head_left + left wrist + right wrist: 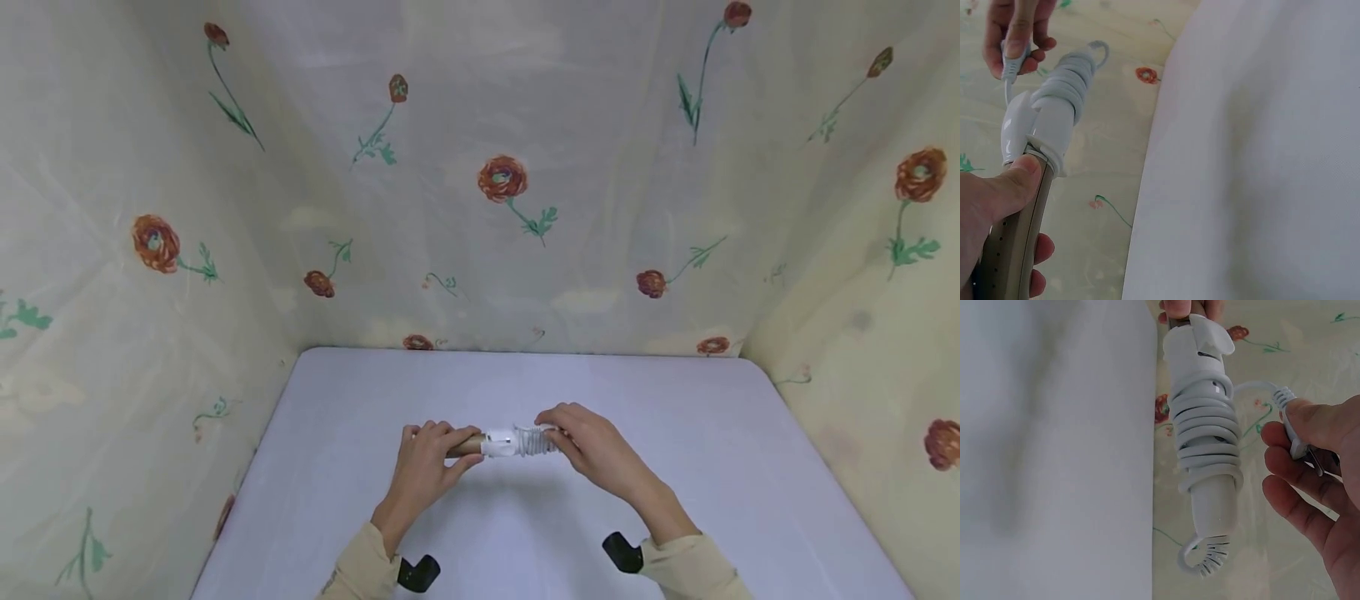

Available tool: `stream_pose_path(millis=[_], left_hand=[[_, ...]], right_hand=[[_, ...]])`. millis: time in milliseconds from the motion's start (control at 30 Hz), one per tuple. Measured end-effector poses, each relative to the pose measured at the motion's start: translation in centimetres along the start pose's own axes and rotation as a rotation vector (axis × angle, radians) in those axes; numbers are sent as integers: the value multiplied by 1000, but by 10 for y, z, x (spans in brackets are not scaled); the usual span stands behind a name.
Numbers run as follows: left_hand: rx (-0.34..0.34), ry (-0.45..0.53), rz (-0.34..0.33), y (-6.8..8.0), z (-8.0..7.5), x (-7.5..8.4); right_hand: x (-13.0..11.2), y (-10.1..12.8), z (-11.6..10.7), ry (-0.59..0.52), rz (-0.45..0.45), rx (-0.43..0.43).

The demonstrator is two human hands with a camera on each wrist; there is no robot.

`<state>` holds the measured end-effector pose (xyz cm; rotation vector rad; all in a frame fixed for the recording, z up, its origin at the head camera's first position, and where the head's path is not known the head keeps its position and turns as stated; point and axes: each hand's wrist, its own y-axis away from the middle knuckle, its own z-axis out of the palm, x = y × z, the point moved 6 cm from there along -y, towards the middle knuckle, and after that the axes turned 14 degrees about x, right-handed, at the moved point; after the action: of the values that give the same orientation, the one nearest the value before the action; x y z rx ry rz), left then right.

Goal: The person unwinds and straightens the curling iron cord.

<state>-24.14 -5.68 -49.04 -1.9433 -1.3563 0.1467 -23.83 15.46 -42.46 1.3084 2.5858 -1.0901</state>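
Observation:
A hair curling iron [501, 442], white at the handle and bronze at the barrel [1019, 250], is held up above the table. My left hand [431, 467] grips the barrel, its thumb lying by the joint with the white handle. The white cord [1207, 434] is wound in several turns around the handle. Its free end leads to a white plug [1291, 425], which my right hand [1335, 456] pinches between thumb and fingers. The plug's metal prongs point away from the cord. In the head view the right hand covers the plug and the handle's end.
Beneath both hands lies a white table [360, 383] with rounded far corners. Flower-printed curtains [450, 250] surround it at the back and on both sides. A black device [418, 573] sits at the left wrist, and another black device [622, 552] at the right.

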Motion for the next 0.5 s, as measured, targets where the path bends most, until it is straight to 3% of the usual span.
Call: stream_pose_path(millis=[300,500], left_hand=[[-42,-4,19,4,1,-5],[-37,9,42,5,-4,-6]], right_hand=[[12,-3,4,-72,18,-22],[25,-3,8,-106,123,-37]])
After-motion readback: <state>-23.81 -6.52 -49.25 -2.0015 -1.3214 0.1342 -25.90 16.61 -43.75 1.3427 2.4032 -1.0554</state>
